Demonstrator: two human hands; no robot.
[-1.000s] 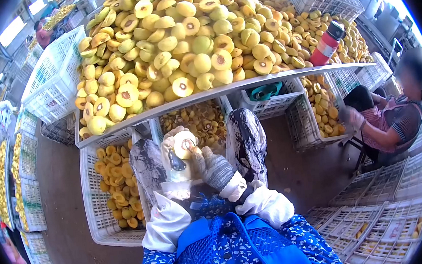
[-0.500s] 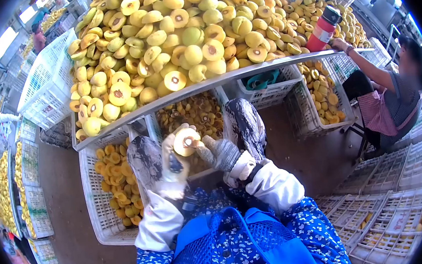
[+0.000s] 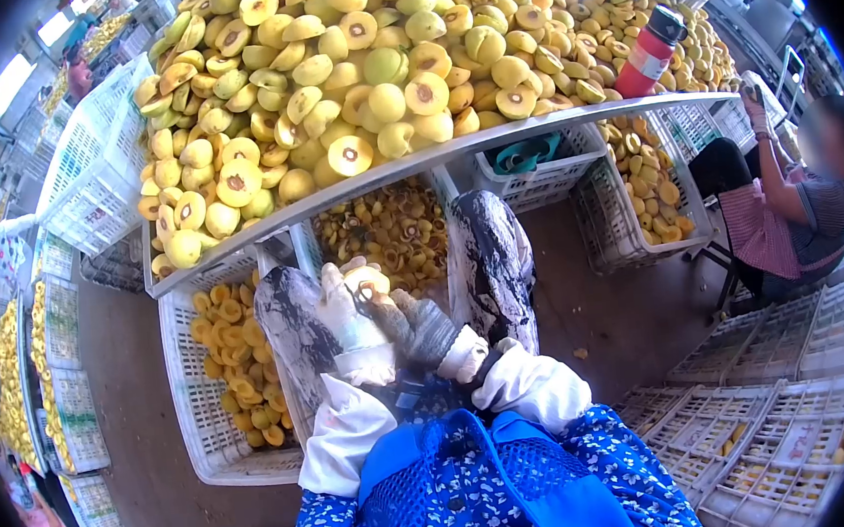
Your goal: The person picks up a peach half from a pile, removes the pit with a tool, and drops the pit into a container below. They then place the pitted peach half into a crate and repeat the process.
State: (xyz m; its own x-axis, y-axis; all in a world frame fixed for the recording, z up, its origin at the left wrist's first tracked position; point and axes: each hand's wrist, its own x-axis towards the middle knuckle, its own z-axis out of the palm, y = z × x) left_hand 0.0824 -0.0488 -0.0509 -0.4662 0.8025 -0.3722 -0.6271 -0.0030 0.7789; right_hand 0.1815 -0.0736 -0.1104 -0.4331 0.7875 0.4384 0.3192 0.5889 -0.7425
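Observation:
My left hand [image 3: 348,315], in a pale glove, is closed around a halved yellow fruit [image 3: 367,280] above my lap. My right hand [image 3: 417,326], in a grey glove, is closed against the fruit's right side; any small tool in its fingers is hidden. Just beyond the hands, between my knees, stands a crate [image 3: 307,254] with fruit scraps [image 3: 389,228]. A large heap of halved fruits [image 3: 356,79] lies on the metal-edged table [image 3: 336,200] in front of me.
A white crate of fruit halves [image 3: 195,424] stands left of my legs. On the table sits a red bottle [image 3: 647,58]. Another person [image 3: 807,190] sits at the right. More crates [image 3: 788,432] are stacked at the lower right, with an upright white basket [image 3: 98,171] at the left.
Both my hands have drawn closer together, and the fruit has tilted and is more covered by fingers. The person at the right has taken a hand off the table edge near the bottle and raised it.

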